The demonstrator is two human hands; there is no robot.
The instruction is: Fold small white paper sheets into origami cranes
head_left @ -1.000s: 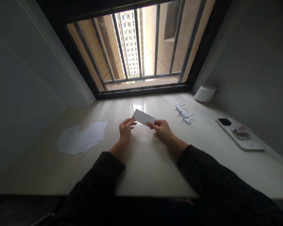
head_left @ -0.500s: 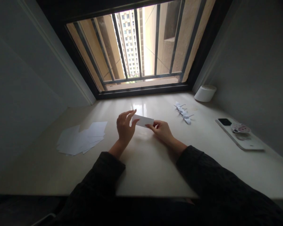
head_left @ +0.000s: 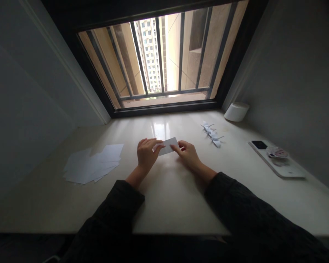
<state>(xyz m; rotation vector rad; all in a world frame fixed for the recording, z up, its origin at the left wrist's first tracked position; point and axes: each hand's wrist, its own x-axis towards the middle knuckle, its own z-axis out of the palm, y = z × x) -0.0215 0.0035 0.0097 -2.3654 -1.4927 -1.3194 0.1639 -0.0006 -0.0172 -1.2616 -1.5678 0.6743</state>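
Observation:
A small folded white sheet of paper [head_left: 168, 145] lies low on the pale tabletop [head_left: 170, 190] between my hands. My left hand [head_left: 146, 153] rests on its left end with the fingers stretched flat across it. My right hand [head_left: 188, 153] pinches the paper's right end between thumb and fingers. Both forearms wear dark sleeves.
A loose pile of white sheets [head_left: 91, 166] lies at the left. Several small folded paper figures [head_left: 211, 132] sit at the back right, near a white round container [head_left: 236, 111]. A phone [head_left: 276, 159] with a sticker-covered object on it lies far right. A barred window [head_left: 161, 58] stands behind the table.
The paper came down from a raised hold to the tabletop. My left hand opened from a pinch and laid its fingers flat over the paper's left end.

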